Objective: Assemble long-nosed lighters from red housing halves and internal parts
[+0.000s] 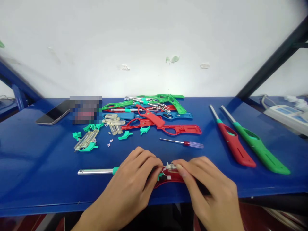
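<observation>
Right hand [213,183] pinching clear tank [171,166], left hand [134,178] curled round red lighter [176,177] lying crosswise, tube [96,172] leftward

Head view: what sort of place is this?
Probably a small assembly or repair workbench, though which can't be told. A blue tabletop holds loose red, green and blue casing halves, a screwdriver, and two whole-looking long-nosed lighters.

The tube [96,172] is shiny metal, the casing [176,178] plastic, the tabletop [43,173] glossy.
</observation>
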`<state>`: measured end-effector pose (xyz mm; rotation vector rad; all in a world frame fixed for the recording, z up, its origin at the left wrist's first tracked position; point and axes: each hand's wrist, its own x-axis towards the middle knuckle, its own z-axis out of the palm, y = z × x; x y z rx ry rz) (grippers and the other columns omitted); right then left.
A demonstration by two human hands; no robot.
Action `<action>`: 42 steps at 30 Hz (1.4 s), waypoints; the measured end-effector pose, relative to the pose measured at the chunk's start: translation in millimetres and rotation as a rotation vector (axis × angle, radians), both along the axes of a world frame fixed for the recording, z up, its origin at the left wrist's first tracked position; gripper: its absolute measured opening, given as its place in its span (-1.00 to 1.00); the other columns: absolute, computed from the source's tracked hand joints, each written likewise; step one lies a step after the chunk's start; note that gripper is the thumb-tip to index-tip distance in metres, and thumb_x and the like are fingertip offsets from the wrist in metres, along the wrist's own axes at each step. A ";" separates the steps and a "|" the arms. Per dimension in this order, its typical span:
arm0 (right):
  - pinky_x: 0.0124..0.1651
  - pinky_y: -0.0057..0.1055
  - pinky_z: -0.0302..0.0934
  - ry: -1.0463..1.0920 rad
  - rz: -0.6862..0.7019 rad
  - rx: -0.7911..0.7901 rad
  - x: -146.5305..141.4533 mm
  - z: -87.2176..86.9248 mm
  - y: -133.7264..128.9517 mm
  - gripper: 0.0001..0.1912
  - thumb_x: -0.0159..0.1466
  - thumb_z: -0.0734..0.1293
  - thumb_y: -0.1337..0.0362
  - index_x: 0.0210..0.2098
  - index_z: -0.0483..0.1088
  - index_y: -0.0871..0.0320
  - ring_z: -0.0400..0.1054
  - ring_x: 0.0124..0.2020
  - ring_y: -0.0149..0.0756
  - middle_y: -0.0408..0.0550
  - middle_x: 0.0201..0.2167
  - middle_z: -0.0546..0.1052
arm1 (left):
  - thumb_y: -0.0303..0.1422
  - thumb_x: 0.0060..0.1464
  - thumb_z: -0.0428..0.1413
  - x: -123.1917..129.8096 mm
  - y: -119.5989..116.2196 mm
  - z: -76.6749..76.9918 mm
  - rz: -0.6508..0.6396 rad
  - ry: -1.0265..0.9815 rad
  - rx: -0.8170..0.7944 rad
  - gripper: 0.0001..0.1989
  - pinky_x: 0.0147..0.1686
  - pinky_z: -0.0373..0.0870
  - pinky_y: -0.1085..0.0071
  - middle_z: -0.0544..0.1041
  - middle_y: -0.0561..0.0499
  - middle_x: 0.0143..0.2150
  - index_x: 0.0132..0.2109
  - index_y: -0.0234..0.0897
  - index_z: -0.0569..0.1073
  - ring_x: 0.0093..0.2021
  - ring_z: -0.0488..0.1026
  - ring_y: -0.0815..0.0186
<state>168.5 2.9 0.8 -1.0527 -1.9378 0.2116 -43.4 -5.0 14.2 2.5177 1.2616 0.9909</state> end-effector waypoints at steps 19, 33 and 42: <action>-0.21 -0.34 0.40 0.008 0.010 0.030 0.9 3.1 0.1 -0.85 0.41 0.38 0.43 -0.17 0.58 0.07 0.50 -0.36 -0.35 -0.21 -0.34 0.67 | -0.57 0.48 -0.03 -0.7 -1.9 3.0 -0.046 0.091 0.025 -0.82 -0.02 0.39 0.23 0.57 0.02 -0.14 -0.02 -0.28 0.43 -0.14 0.41 0.24; -0.14 -0.29 0.29 -0.029 -0.004 0.053 2.1 -1.2 -0.8 -0.84 0.43 0.36 0.43 -0.13 0.55 0.06 0.47 -0.36 -0.36 -0.25 -0.35 0.66 | -0.54 0.48 0.01 0.0 -2.4 -0.8 -0.007 0.022 0.020 -0.85 -0.10 0.40 0.22 0.58 0.01 -0.14 -0.02 -0.26 0.44 -0.16 0.40 0.22; -0.07 -0.31 0.28 -0.027 0.015 0.037 4.9 -2.4 -0.2 -0.81 0.45 0.35 0.43 -0.09 0.56 0.03 0.49 -0.30 -0.39 -0.27 -0.28 0.68 | -0.54 0.50 -0.03 -2.0 -3.4 0.4 -0.044 0.089 0.017 -0.83 -0.04 0.40 0.22 0.57 0.02 -0.15 -0.03 -0.27 0.44 -0.14 0.43 0.24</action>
